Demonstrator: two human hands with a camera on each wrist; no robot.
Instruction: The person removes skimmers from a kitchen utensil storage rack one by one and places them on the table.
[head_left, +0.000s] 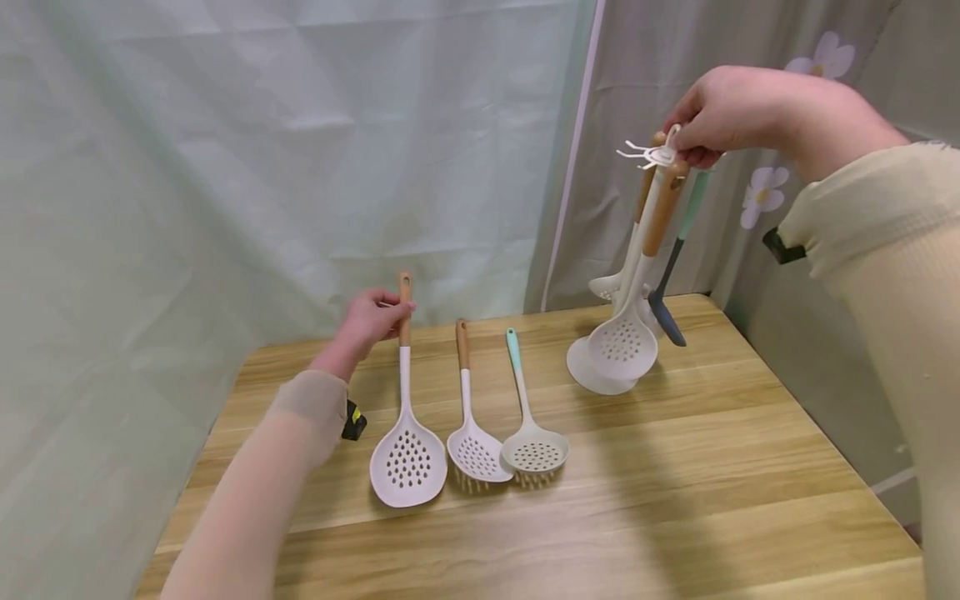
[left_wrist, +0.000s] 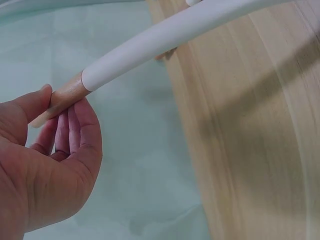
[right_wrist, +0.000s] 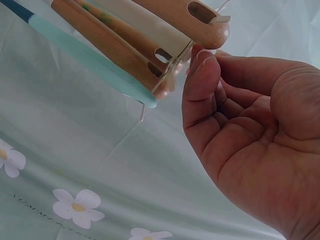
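My left hand [head_left: 393, 312] pinches the wooden handle end of a large white slotted spoon [head_left: 408, 457] whose bowl lies on the wooden table [head_left: 675, 500]. In the left wrist view, thumb and fingers of the left hand [left_wrist: 60, 102] close on that handle tip, and the spoon's white shaft [left_wrist: 175, 32] runs up and right. My right hand [head_left: 681, 140] is raised at the back right and grips the top of a white utensil rack [head_left: 651, 154]. A slotted spoon [head_left: 622, 346], a ladle [head_left: 603, 287] and a dark spatula [head_left: 670, 292] hang from it. The right wrist view shows the right hand [right_wrist: 200, 57] at the hanging handles [right_wrist: 125, 45].
Two smaller skimmers lie beside the big spoon: one with a wooden handle [head_left: 474, 450] and one with a teal handle [head_left: 534, 450]. The rack's round white base [head_left: 596, 375] stands at the back right. Curtains [head_left: 300, 150] hang close behind the table.
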